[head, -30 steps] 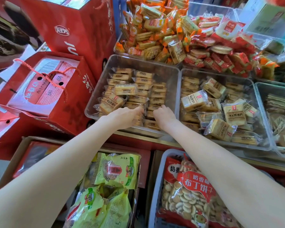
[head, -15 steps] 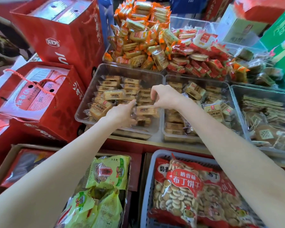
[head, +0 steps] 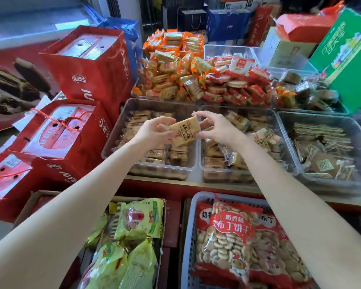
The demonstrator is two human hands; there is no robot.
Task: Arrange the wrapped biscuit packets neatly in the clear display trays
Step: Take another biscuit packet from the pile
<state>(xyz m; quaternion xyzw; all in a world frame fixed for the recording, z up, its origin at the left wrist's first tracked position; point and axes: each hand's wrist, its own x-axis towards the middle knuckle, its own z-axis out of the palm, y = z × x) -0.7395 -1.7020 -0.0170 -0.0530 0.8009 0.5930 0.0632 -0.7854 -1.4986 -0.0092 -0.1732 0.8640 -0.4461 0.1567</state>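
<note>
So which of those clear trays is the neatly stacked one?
The front-left clear tray, below both hands: its biscuit packets lie in rows. The middle tray's lie jumbled.

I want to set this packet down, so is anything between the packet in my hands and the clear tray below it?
Nothing visible: the tan wrapped biscuit packet, held by left hand and right hand, hangs above the clear plastic tray, which holds only rows of similar packets.

The desk carries three clear trays side by side at its front edge: left tray, middle tray, right tray, with heaped trays behind.
</note>
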